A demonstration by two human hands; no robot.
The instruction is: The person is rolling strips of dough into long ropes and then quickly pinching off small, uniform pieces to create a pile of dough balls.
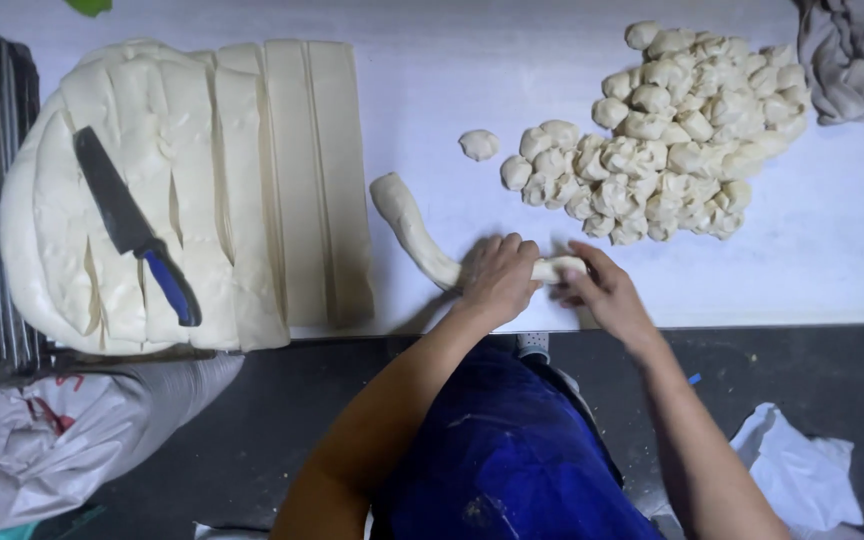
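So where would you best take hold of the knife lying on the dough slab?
Probably by its blue handle, coming from the near table edge. The knife lies flat and diagonal on the dough slab, its dark blade pointing up and away, so the handle end is closest and safe. Both hands, left hand and right hand, are on the dough rope.

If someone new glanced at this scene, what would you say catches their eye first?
Probably the big slab of dough at the table's left, cut into long strips, with a blue-handled knife lying on top. Next, the pile of small dough pieces at the upper right. At the near edge, the left hand and right hand grip a dough rope.
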